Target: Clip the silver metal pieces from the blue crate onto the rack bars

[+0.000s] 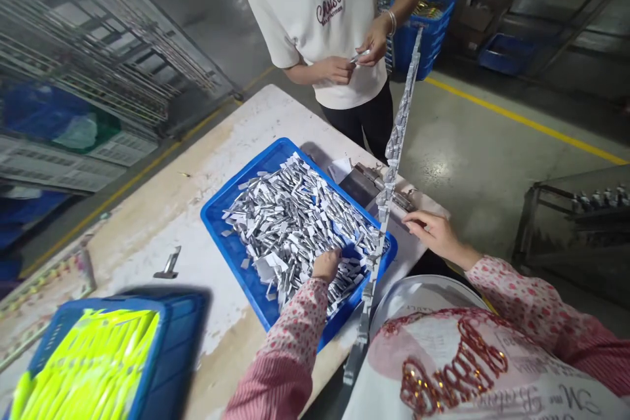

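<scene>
Shirt front: white with red sequin lettering [455, 361], at the lower edge of the view.
Left hand [327, 266]: curled, down among the metal pieces [275, 210]; fingertips hidden, so it cannot be told whether a piece is gripped.
Right hand [433, 233]: loosely open, fingers partly bent; appears to hold nothing. Position: beside the long rail, at the table edge.
Long rail [388, 190]: slanted, lined with grey pieces; crosses the view in front of the tray's near corner.
Yellow-piece crate [172, 341]: blue, filled with bright yellow pieces [93, 354]; on the left of the table.
Blue tray [219, 210]: on the table [147, 230]; contains the heaped metal pieces, mixed with small white tags.
Loose metal part [170, 262]: on the table, between crate and tray.
Metal fixture [374, 180]: at the table edge, just beyond the tray.
Co-worker [335, 26]: across the table, white shirt; both hands at a small piece [361, 56].
Stacked blue crates [433, 46]: on the floor behind the co-worker.
</scene>
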Motion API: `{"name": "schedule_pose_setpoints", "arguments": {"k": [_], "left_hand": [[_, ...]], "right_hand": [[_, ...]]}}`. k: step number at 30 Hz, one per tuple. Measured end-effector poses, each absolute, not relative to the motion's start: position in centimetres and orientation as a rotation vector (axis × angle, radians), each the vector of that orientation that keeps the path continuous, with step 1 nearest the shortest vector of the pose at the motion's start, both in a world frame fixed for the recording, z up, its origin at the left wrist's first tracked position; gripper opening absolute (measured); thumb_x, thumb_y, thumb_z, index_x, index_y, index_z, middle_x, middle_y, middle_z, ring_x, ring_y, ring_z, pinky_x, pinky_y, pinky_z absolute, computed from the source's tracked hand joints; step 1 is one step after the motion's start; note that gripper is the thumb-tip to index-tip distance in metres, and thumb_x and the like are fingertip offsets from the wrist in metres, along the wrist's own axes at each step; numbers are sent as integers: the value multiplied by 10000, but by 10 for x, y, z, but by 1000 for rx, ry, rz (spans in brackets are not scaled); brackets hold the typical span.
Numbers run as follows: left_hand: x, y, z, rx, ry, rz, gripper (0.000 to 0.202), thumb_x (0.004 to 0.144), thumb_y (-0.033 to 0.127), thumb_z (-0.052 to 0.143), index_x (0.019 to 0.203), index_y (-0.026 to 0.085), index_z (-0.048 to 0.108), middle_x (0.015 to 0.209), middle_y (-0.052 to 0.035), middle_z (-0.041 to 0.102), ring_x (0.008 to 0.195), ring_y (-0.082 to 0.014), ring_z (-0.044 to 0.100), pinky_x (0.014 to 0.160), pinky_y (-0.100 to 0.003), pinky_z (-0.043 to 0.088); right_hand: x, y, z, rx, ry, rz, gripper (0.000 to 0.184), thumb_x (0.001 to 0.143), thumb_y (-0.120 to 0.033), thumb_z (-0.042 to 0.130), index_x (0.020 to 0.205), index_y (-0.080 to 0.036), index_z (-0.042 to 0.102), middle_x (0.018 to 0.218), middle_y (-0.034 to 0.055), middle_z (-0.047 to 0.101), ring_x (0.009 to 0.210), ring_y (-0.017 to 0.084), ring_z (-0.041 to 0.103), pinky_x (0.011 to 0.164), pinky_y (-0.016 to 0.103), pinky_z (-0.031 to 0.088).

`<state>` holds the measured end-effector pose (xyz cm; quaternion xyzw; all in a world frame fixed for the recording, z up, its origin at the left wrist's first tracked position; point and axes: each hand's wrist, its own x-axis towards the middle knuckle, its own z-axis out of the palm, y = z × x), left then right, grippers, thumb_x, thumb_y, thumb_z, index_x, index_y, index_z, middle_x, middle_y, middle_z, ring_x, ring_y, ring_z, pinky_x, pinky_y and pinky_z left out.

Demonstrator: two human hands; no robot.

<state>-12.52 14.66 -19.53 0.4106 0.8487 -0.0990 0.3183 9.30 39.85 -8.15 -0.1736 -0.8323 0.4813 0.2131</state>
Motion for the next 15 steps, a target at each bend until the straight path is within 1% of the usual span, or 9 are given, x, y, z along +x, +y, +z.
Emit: {"name": "schedule_pose_setpoints", "arguments": {"k": [3,4,6,8,10,13,15], "left_hand": [[-122,143,-193,1115,2221,-246,299,916,253,500,1197,160,548,1154,-89,611,1020,-199,593,875,-385,476],[-119,143,-193,1125,2214,-244,314,909,245,514,1212,168,544,1201,-89,592,1058,-201,579,892,-384,471],[-112,144,-196,1123,2216,-262,301,901,245,530,1189,166,566,1237,-90,573,1100,-213,560,905,-396,471],[-109,147,-198,1093,2242,-297,266,906,266,525,1137,153,593,1219,-93,580,1101,-222,560,897,-414,478],[-111,147,-195,1054,2271,-331,262,913,292,519,1115,145,596,1170,-92,602,1058,-215,580,883,-419,488],[-121,143,-183,1001,2306,-366,284,930,316,488,1135,140,575,1067,-84,633,956,-196,612,853,-411,499],[-125,139,-174,996,2318,-371,293,936,304,474,1168,143,556,1092,-89,622,984,-202,604,863,-412,494]], "right_hand": [[89,398,-71,-426,-2263,1397,181,917,-297,513,942,-195,660,870,45,706,698,143,655,623,239,524],[88,398,-69,-398,-2263,1410,178,917,-296,513,941,-197,659,876,45,704,693,141,655,617,235,524],[86,399,-67,-331,-2277,1428,172,918,-291,513,937,-199,657,875,43,698,691,135,653,609,227,517],[86,401,-66,-271,-2293,1439,169,919,-289,514,936,-197,656,849,38,692,671,128,645,603,222,506],[88,404,-67,-231,-2286,1464,173,921,-292,513,934,-192,654,826,35,689,636,120,632,590,220,497],[89,407,-67,-215,-2225,1533,183,922,-298,512,927,-180,651,801,40,691,613,118,622,583,223,496],[88,407,-67,-203,-2191,1582,182,921,-299,517,930,-174,649,789,42,690,613,119,619,587,225,497]]}}
